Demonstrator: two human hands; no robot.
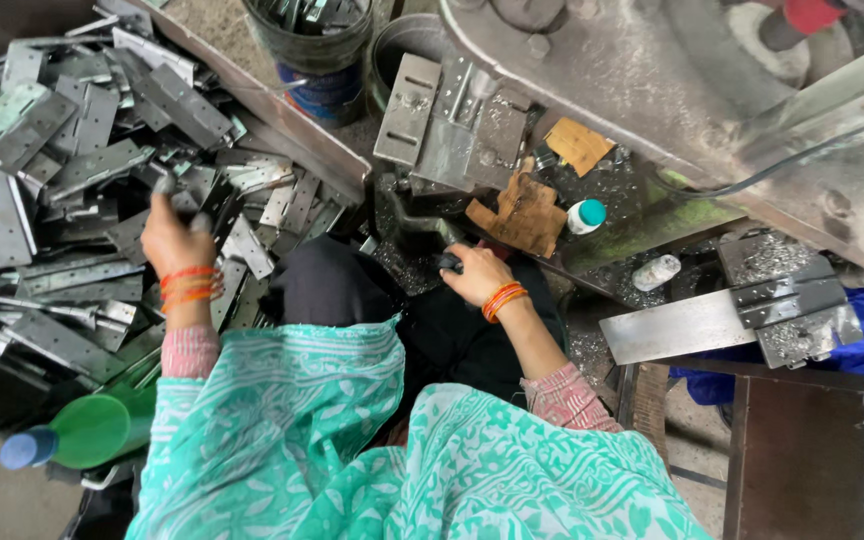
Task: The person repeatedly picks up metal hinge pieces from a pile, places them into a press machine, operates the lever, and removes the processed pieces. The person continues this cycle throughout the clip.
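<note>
Grey sheet-metal hinge plates [62,170] are being kept in a loose heap that fills the tray at the left of the head view, many overlapping at odd angles. The left hand [177,235] is being held over this heap, wrist ringed with orange bangles [190,285]; its dark, soiled fingertips [164,184] are being closed around one dark hinge plate [217,205] at the heap's right part, though how firmly the plate is being gripped cannot be told. The right hand [477,275], likewise banded in orange, is being rested low at the foot of the press tooling [452,120]; its fingers are being curled around a small dark part [447,262], whose kind cannot be made out. Metal swarf is being left scattered around the tooling base. Torn brown cardboard [527,212] is lying just right of that hand, with a small white bottle with a teal cap [586,215] beside it. A flat steel plate [677,325] is being supported further right, well apart from both hands. A green plastic bottle with a blue cap [82,432] is lying on its side below the heap, near the left elbow. Two dark buckets [317,50] are standing above the tray's upper edge.
</note>
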